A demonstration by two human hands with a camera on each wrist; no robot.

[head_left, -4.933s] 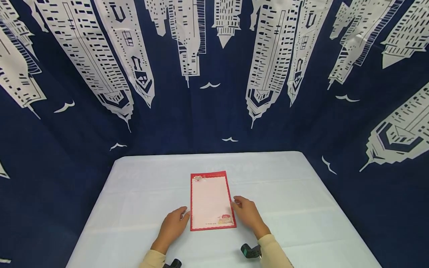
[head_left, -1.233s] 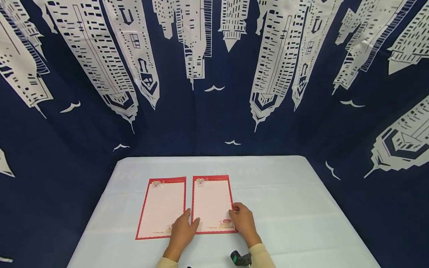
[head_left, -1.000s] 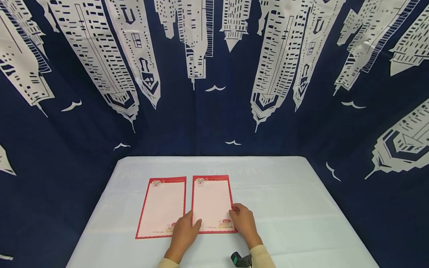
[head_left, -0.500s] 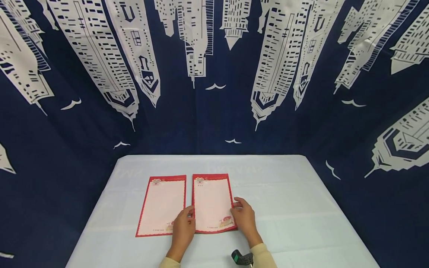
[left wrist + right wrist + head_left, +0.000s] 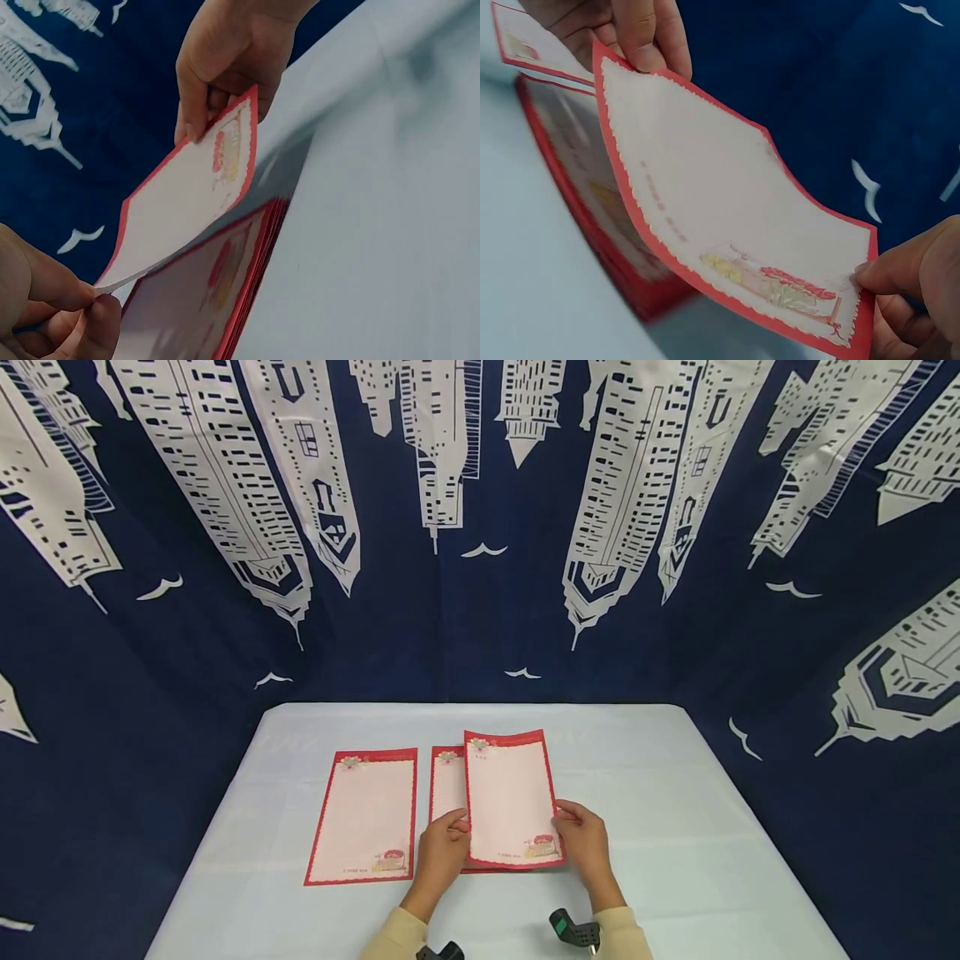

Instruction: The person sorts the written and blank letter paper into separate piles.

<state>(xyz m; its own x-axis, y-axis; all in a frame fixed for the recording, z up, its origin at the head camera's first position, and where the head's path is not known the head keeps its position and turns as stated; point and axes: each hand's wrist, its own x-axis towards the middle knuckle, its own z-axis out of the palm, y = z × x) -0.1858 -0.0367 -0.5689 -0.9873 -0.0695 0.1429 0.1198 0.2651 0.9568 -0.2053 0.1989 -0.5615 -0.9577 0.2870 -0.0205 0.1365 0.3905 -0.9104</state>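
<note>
I'm watching the left hand (image 5: 441,853) and right hand (image 5: 587,843) pinching a bowing, red-bordered sheet (image 5: 512,802), lower centre, above a stack (image 5: 447,783); uneven pulling is risking a crease.

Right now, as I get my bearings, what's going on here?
A person holds one red-bordered sheet up between two hands: the left hand pinches its left edge, the right hand its right. It is raised above a stack of matching sheets. Another such sheet lies on the white table, left of the stack.
</note>
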